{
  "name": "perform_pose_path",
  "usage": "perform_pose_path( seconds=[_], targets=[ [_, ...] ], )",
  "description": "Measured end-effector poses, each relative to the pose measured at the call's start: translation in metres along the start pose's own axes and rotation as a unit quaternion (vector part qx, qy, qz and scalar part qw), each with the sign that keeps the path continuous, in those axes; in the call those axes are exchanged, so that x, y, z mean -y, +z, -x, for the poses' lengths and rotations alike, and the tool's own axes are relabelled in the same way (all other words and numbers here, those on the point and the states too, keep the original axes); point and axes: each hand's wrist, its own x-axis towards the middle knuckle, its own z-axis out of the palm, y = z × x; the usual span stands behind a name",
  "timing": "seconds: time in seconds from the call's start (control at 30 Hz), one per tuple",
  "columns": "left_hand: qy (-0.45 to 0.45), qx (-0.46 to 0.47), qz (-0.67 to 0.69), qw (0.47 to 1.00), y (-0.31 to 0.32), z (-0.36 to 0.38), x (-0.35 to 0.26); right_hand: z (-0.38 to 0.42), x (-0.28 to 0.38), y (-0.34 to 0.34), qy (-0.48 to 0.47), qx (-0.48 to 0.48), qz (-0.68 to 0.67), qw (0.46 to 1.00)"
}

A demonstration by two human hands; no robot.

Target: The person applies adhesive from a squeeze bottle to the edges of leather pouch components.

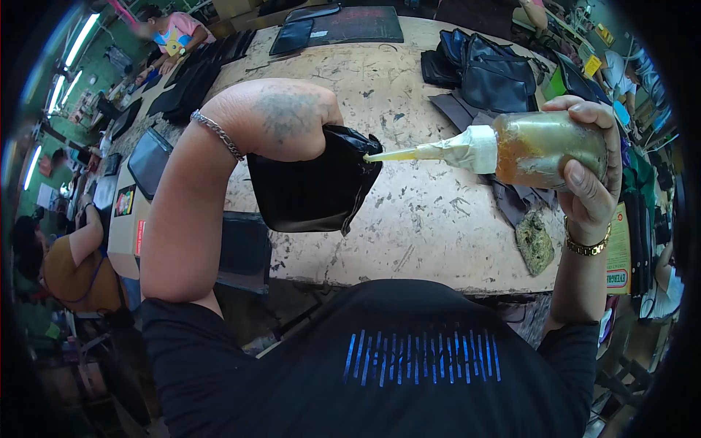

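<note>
My left hand [292, 120] is closed on the top edge of a black leather-like pouch [303, 190], holding it up over the table. Its fingers are mostly hidden behind the pouch. In my right hand [593, 164] is a clear squeeze bottle [533, 150] of amber liquid that looks like glue, tipped on its side with fingers wrapped round it. The bottle's long thin nozzle [409, 154] points left, and its tip touches or nearly touches the pouch's upper right edge.
The worn table [409, 252] carries black bags [496, 77] at the back right, dark stacked pieces [191, 84] at the left and a dark board [358, 25] at the far side. A rough yellowish lump [534, 244] lies right. Other people [73, 252] sit around.
</note>
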Motion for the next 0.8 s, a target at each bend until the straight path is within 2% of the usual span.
perform_pose_path(
  seconds=[0.07, 0.2, 0.27, 0.4, 0.47, 0.5, 0.53, 0.57, 0.6, 0.63, 0.67, 0.7, 0.73, 0.8],
  targets=[
    [0.005, 0.02, -0.002, 1.0, -0.001, -0.001, -0.002, 0.0, -0.001, 0.0, -0.027, 0.013, 0.012, 0.999],
    [-0.004, 0.016, -0.005, 1.0, 0.002, -0.001, 0.0, -0.001, 0.0, -0.003, -0.011, 0.011, -0.001, 1.0],
    [0.022, -0.009, 0.007, 1.0, 0.003, 0.001, 0.001, -0.001, -0.001, -0.003, -0.008, -0.009, -0.001, 1.0],
    [0.005, 0.005, 0.014, 1.0, 0.002, 0.002, -0.001, 0.003, -0.007, -0.007, -0.004, -0.019, -0.002, 1.0],
    [0.038, -0.031, 0.025, 0.998, 0.005, 0.005, 0.004, 0.003, -0.007, -0.009, -0.02, -0.066, 0.04, 0.997],
    [0.014, -0.033, 0.027, 0.999, 0.007, 0.009, 0.008, 0.007, -0.008, -0.014, 0.005, -0.131, 0.033, 0.991],
    [0.025, -0.069, 0.058, 0.996, 0.01, 0.011, 0.012, 0.013, -0.008, -0.026, 0.036, -0.18, -0.045, 0.982],
    [0.035, -0.107, 0.088, 0.99, 0.015, 0.015, 0.017, 0.019, -0.015, -0.038, 0.02, -0.253, -0.077, 0.964],
    [0.029, -0.141, 0.123, 0.982, 0.023, 0.02, 0.023, 0.025, -0.018, -0.054, 0.044, -0.23, -0.174, 0.957],
    [0.026, -0.177, 0.155, 0.972, 0.034, 0.024, 0.029, 0.039, -0.03, -0.08, 0.065, -0.296, -0.204, 0.931],
    [0.06, -0.218, 0.218, 0.949, 0.045, 0.029, 0.033, 0.06, -0.047, -0.115, 0.065, -0.274, -0.243, 0.928],
    [0.084, -0.281, 0.289, 0.911, 0.061, 0.033, 0.035, 0.067, -0.047, -0.111, 0.057, -0.275, -0.239, 0.929],
    [0.033, -0.284, 0.339, 0.896, 0.069, 0.041, 0.032, 0.073, -0.046, -0.104, 0.1, -0.29, -0.304, 0.902],
    [-0.03, -0.295, 0.387, 0.873, 0.089, 0.055, 0.026, 0.1, -0.061, -0.11, 0.097, -0.292, -0.33, 0.892]
  ],
)
